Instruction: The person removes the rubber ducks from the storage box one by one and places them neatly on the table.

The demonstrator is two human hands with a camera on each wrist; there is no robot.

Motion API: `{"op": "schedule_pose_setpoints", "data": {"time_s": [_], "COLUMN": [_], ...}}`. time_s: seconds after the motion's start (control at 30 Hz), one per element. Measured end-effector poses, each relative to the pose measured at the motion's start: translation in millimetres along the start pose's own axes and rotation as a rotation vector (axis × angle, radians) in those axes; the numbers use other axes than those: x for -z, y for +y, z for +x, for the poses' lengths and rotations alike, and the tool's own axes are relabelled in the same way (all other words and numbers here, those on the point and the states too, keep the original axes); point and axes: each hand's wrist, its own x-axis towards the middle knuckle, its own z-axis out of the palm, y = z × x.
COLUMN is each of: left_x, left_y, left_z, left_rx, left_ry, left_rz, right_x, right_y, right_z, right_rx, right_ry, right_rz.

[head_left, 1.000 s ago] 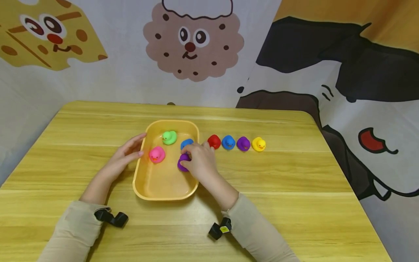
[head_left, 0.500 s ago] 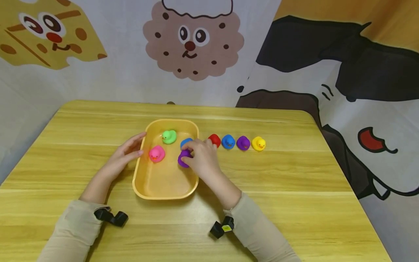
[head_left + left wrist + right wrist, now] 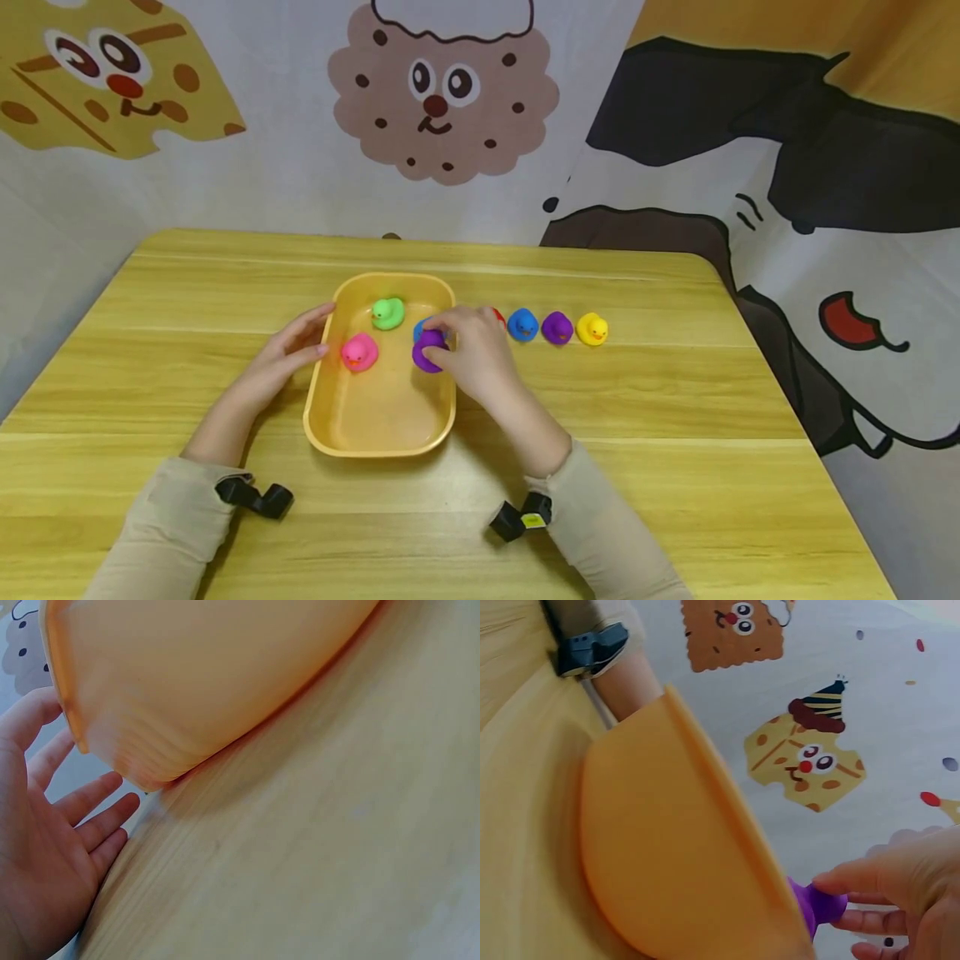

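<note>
The right hand [image 3: 480,354] pinches a purple duck [image 3: 430,351] at the right side of the yellow tray [image 3: 378,448]; in the right wrist view the purple duck [image 3: 823,904] shows between thumb and fingers, at the tray's rim. Partly behind it is a blue duck [image 3: 420,331] in the tray. A green duck [image 3: 387,314] and a pink duck [image 3: 360,352] lie in the tray's left half. The left hand [image 3: 281,358] touches the tray's left rim with relaxed fingers; in the left wrist view the fingers of that hand [image 3: 60,840] are spread beside the tray wall [image 3: 187,690].
Right of the tray, a row of ducks stands on the wooden table [image 3: 637,483]: a red one [image 3: 500,317] mostly hidden by the right hand, then blue [image 3: 522,325], purple [image 3: 557,328] and yellow [image 3: 592,330]. A cartoon-printed cloth [image 3: 285,192] hangs behind the table.
The right hand has moved up and to the right with the purple duck, which is now nearer the tray's right rim. It now covers more of the red duck. The left hand has stayed put.
</note>
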Motion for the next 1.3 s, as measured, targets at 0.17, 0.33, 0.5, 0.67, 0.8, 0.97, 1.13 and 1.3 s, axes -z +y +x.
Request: {"op": "schedule_pose_setpoints", "data": {"time_s": [0.17, 0.33, 0.5, 0.67, 0.8, 0.97, 1.13, 1.3], "left_x": [-0.1, 0.4, 0.6, 0.4, 0.0, -0.5, -0.4, 0.0], "left_y": [1.6, 3.3, 3.4, 3.1, 2.4, 0.7, -0.2, -0.6], "left_z": [-0.4, -0.9, -1.2, -1.0, -0.8, 0.3, 0.8, 0.7], "left_rx": [0.011, 0.029, 0.034, 0.029, 0.028, 0.01, 0.004, 0.005], "left_ry": [0.0, 0.002, 0.002, 0.002, 0.005, 0.004, 0.004, 0.004], "left_rz": [0.003, 0.015, 0.019, 0.018, 0.019, 0.013, 0.009, 0.007], "right_x": [11.1, 20.0, 27.3, 33.6, 40.5, 49.7, 57.6, 66.3], "right_y": [-2.5, -5.0, -5.4, -3.6, -2.3, 0.8, 6.7, 15.2], "right_z": [-1.6, -3.5, -5.6, -6.5, -7.3, -9.7, -12.0, -13.4], "right_rx": [0.019, 0.024, 0.086, 0.134, 0.146, 0.149, 0.174, 0.208], "right_ry": [0.008, -0.004, 0.009, 0.026, 0.024, 0.014, 0.014, 0.007], "right_rz": [0.088, 0.149, 0.178, 0.212, 0.233, 0.268, 0.275, 0.268]}}
